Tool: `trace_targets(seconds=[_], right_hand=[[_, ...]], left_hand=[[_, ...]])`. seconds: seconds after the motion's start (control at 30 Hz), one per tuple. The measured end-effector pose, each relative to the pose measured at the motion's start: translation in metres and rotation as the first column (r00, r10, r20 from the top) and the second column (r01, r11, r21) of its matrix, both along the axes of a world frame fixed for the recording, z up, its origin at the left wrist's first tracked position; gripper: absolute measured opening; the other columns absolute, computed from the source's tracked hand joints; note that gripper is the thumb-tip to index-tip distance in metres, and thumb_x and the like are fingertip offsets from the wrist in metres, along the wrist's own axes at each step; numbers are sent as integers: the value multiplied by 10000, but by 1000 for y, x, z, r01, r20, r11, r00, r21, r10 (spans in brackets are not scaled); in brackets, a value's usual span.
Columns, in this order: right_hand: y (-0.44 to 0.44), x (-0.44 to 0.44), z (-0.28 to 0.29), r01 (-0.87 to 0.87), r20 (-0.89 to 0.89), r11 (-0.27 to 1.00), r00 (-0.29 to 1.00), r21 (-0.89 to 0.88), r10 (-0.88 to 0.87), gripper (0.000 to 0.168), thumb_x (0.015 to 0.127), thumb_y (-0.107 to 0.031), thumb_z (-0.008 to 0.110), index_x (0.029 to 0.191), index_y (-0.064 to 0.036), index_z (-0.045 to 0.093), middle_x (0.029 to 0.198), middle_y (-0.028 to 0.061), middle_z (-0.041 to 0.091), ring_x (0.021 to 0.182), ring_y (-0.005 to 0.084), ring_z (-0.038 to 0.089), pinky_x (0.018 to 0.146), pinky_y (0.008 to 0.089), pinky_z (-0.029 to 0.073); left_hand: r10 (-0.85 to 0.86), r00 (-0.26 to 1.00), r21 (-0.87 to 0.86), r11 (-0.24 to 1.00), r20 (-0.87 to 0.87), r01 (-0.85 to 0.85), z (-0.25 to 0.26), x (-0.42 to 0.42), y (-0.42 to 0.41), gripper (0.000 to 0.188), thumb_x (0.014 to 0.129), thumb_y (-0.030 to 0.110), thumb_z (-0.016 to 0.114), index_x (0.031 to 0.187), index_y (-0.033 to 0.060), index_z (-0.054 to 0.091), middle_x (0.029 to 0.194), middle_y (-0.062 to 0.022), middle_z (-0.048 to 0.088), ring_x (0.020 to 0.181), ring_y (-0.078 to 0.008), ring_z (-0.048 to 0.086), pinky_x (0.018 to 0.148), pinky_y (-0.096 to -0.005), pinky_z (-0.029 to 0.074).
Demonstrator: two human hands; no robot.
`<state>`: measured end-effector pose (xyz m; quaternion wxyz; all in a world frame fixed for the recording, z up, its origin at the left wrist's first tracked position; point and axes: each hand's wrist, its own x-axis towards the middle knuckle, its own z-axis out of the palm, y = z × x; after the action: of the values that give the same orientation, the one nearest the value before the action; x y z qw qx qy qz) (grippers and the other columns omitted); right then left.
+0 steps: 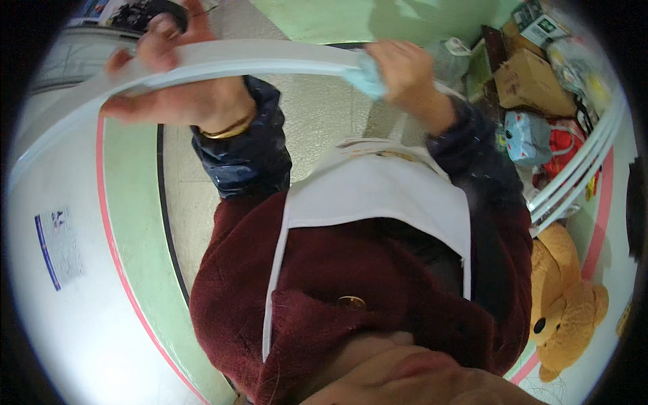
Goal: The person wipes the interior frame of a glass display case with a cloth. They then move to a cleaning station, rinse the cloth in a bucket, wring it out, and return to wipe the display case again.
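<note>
A long white strip (268, 56), bowed by the lens, crosses the top of the view from the left rim. My left hand (202, 98), with a gold bangle at its wrist, holds this strip, its fingers on the upper side and part of the hand below. Blur softens those fingertips. On the right, my right hand (407, 68) grips a light blue cloth (372, 78) and presses it around the strip. Behind that hand the strip is partly hidden. Dark sleeve covers (243, 136) reach both wrists, and a white apron (374, 197) hangs over a maroon top.
Several white rails (577, 177) run along the right. Near them are a cardboard box (531, 81), a blue-grey bag (526, 136) and an orange-brown teddy bear (562, 304). A white and green wall (131, 202) with a red stripe rises at left, bearing a printed notice (61, 248).
</note>
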<state>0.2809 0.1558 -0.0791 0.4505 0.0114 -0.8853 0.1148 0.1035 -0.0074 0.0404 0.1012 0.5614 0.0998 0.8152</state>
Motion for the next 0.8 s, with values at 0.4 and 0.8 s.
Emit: trace_targets(seconds=[0.4, 0.8], right_hand=[[30, 15, -48, 83, 46, 997, 996, -3, -83, 160, 700, -229, 638, 794, -125, 562, 745, 61, 596, 689, 256, 586, 575, 369, 441], [103, 105, -122, 98, 470, 950, 881, -296, 55, 300, 809, -237, 578, 1057, -71, 547, 927, 153, 604, 858, 326, 578, 691, 371, 469]], left_hand=[[149, 981, -107, 985, 127, -136, 42, -40, -42, 586, 832, 680, 288, 870, 212, 638, 610, -17, 615, 730, -197, 605, 832, -532, 362], [632, 720, -418, 759, 287, -499, 96, -143, -146, 293, 788, 339, 343, 615, 136, 463, 506, -12, 431, 621, -194, 512, 799, -620, 352]])
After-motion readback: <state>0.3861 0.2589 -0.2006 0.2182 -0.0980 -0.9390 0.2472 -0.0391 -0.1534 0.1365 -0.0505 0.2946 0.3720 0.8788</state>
